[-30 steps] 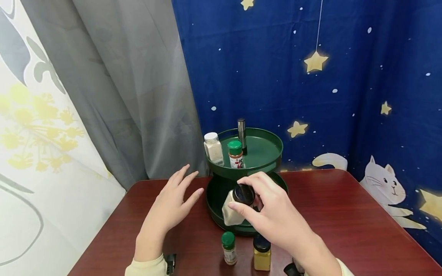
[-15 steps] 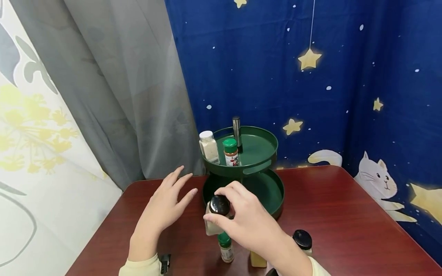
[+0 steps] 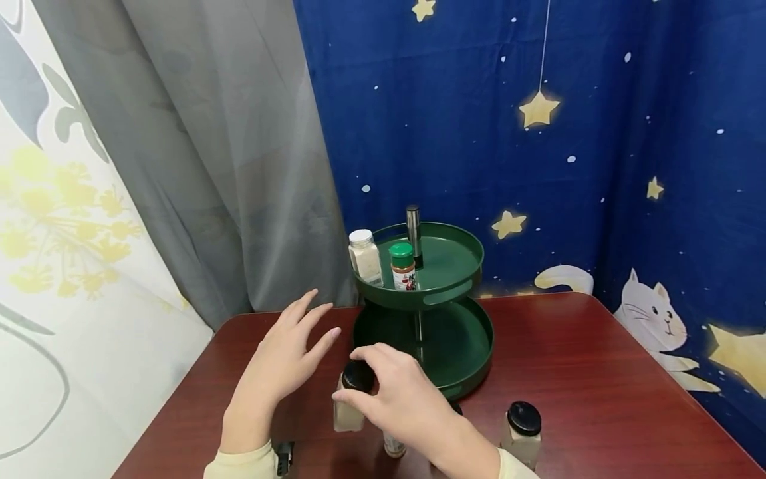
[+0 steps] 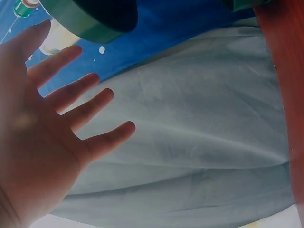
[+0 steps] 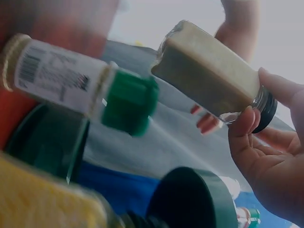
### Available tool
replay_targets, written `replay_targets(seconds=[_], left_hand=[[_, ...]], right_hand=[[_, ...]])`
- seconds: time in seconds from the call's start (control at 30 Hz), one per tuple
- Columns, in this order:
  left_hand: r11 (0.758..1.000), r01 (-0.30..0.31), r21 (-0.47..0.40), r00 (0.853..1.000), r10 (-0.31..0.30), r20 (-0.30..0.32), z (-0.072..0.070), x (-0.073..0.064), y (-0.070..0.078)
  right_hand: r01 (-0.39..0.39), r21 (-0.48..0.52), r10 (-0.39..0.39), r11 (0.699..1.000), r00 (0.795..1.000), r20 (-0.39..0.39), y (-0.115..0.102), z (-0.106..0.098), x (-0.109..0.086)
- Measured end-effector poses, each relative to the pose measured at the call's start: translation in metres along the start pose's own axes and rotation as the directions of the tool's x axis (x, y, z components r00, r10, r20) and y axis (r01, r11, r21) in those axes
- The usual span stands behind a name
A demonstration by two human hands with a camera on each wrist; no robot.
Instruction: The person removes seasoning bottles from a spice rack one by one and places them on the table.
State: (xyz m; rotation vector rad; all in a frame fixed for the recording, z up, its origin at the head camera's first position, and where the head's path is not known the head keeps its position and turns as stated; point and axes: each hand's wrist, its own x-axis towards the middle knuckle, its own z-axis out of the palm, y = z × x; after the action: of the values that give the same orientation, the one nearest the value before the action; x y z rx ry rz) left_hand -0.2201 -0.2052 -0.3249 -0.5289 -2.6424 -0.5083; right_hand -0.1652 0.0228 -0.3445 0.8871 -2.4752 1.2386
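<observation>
The right hand (image 3: 397, 399) grips a black-capped jar (image 3: 352, 398) by its top just above the table (image 3: 598, 372), the left hand (image 3: 287, 359) spread flat beside it, so it might tip onto the small green-capped bottle (image 5: 71, 85) nearby.

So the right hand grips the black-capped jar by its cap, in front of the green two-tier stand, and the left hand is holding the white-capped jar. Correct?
Not quite. The left hand holds nothing: the head view shows it open above the table, fingers spread. The white-capped jar stands on the top tier of the green two-tier stand. The right hand does grip the black-capped jar by its cap.
</observation>
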Motion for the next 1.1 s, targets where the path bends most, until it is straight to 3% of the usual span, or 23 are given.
replay_targets(seconds=[0.1, 0.23, 0.43, 0.57, 0.8, 1.1], left_hand=[[1.000, 0.001, 0.003, 1.000, -0.001, 0.003, -0.001, 0.001, 0.000], [1.000, 0.007, -0.005, 1.000, -0.007, 0.012, -0.001, 0.001, 0.001], [1.000, 0.023, -0.005, 1.000, -0.023, 0.018, 0.001, 0.001, -0.002], [1.000, 0.019, -0.005, 1.000, -0.019, 0.018, 0.003, 0.002, -0.003], [1.000, 0.016, -0.006, 1.000, -0.016, 0.019, 0.006, 0.002, -0.004], [1.000, 0.026, -0.005, 0.999, -0.026, 0.038, 0.006, 0.002, -0.006]], right_hand=[[0.068, -0.081, -0.065, 0.994, 0.997, 0.040, 0.003, 0.012, 0.001], [0.153, -0.209, -0.136, 0.966, 0.986, 0.094, 0.009, 0.026, 0.001], [0.233, -0.389, -0.201, 0.891, 0.972, 0.123, 0.014, 0.040, -0.001], [0.253, -0.453, -0.216, 0.855, 0.967, 0.133, 0.015, 0.047, -0.002], [0.251, -0.476, -0.213, 0.843, 0.968, 0.133, 0.018, 0.063, -0.005], [0.182, -0.504, -0.169, 0.844, 0.983, 0.072, 0.024, 0.075, -0.006]])
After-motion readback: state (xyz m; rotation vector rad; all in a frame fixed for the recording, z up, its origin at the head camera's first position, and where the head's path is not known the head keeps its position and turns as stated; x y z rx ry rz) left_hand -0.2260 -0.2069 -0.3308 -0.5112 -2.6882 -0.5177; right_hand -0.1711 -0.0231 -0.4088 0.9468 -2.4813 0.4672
